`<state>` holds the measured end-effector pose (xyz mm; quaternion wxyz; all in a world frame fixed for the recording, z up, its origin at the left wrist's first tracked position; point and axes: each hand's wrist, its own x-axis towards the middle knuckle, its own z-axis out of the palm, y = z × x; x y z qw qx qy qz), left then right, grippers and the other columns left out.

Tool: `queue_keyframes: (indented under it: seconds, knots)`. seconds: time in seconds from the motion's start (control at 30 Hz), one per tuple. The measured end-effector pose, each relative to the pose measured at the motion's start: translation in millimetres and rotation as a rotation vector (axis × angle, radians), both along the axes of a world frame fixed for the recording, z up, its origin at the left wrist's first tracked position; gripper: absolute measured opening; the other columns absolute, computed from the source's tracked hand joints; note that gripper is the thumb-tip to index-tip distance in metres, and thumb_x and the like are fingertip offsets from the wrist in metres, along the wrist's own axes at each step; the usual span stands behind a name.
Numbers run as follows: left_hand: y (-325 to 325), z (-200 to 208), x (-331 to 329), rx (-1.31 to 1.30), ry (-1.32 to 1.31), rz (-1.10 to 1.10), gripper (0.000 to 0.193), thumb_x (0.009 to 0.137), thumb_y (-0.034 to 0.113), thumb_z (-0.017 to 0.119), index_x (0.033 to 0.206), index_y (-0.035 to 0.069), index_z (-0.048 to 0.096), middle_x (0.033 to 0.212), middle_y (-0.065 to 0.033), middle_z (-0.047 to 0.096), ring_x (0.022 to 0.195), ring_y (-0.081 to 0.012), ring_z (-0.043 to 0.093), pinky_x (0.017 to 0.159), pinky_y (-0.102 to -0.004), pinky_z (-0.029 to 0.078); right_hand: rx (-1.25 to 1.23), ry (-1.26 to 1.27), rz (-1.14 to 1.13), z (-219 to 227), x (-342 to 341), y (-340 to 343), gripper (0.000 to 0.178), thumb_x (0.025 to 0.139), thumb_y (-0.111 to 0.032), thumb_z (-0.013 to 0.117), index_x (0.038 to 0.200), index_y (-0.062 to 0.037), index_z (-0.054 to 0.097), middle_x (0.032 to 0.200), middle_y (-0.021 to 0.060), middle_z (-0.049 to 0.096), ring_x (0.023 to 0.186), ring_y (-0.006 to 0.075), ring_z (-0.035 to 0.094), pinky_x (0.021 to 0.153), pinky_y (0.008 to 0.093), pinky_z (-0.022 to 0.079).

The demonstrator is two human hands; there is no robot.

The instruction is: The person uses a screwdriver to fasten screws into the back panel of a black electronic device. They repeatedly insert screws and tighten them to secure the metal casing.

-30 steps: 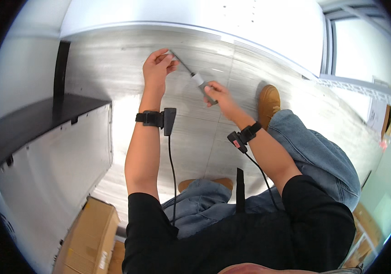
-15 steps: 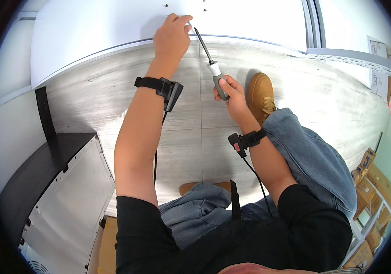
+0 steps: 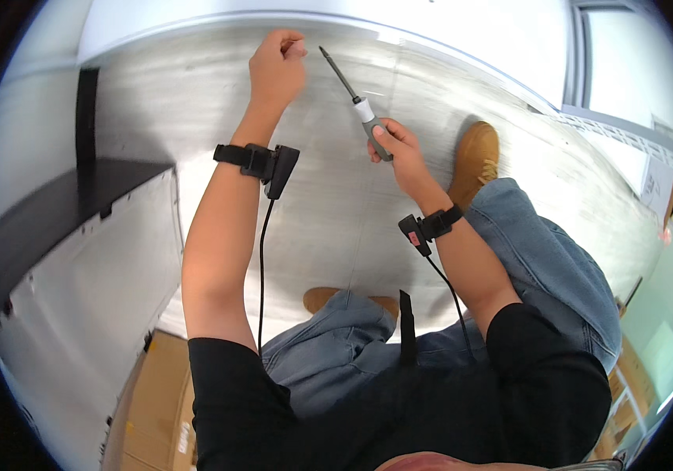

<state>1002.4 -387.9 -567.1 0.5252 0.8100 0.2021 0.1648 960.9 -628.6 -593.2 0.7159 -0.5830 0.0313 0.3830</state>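
My right hand [image 3: 396,149] grips a screwdriver [image 3: 373,129] by its grey handle with a white collar. The dark shaft points up and to the left, its tip bare and in the air. Across from that tip, my left hand [image 3: 277,67] is closed, thumb and fingers pinched together near the white panel's edge. Whatever the pinch holds, if anything, is too small to make out. A gap separates the left fingers from the screwdriver's tip.
A white panel [image 3: 219,6] runs along the far side above the pale floor [image 3: 329,212]. At left stands a black-and-silver metal cabinet [image 3: 101,259], with a cardboard box [image 3: 152,400] below it. My brown shoe [image 3: 475,161] is beside my right forearm. Cables hang from both wrist straps.
The view has shifted, so the white panel sits higher and its small dark holes are mostly out of frame. My left hand has drawn back from the panel, fingers curling in.
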Motion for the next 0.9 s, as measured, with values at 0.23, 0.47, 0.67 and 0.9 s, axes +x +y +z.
queue_keyframes:
  seconds: [0.23,0.47,0.67,0.9]
  knots:
    - [70,-16,-169,-0.911,0.087,0.467,0.019,0.097,0.013,0.053,0.105,-0.001,0.062,0.092,-0.0062,0.065,0.064,-0.0073,0.049,0.059,-0.0218,0.046,-0.095,0.070,0.411,-11,-78,91,0.031,0.093,-0.032,0.059,0.106,-0.0036,0.060,0.076,0.0010,0.056,0.069,0.0099,0.051,0.064,0.0266,0.043]
    - [90,-78,-292,-1.450,-0.163,0.836,0.010,0.095,0.017,0.057,0.096,0.007,0.061,0.093,-0.0057,0.066,0.071,-0.0106,0.058,0.067,-0.0246,0.052,-0.271,0.112,0.726,-44,-138,126,0.030,0.093,-0.030,0.059,0.105,-0.0029,0.061,0.074,0.0002,0.055,0.067,0.0088,0.050,0.061,0.0251,0.042]
    - [76,-103,-342,-1.513,-0.258,0.959,0.011,0.096,0.014,0.055,0.097,0.004,0.059,0.095,-0.0088,0.066,0.074,-0.0120,0.058,0.069,-0.0257,0.052,-0.381,0.061,0.851,-45,-162,131,0.030,0.093,-0.031,0.058,0.103,-0.0030,0.062,0.071,0.0003,0.054,0.063,0.0081,0.049,0.058,0.0241,0.041]
    - [60,-123,-363,-1.527,-0.334,0.988,0.012,0.097,0.012,0.052,0.101,0.002,0.057,0.101,-0.0124,0.064,0.075,-0.0131,0.059,0.072,-0.0268,0.055,-0.399,0.054,0.922,-53,-165,126,0.030,0.093,-0.032,0.058,0.102,-0.0031,0.062,0.070,-0.0003,0.053,0.062,0.0078,0.048,0.056,0.0235,0.040]
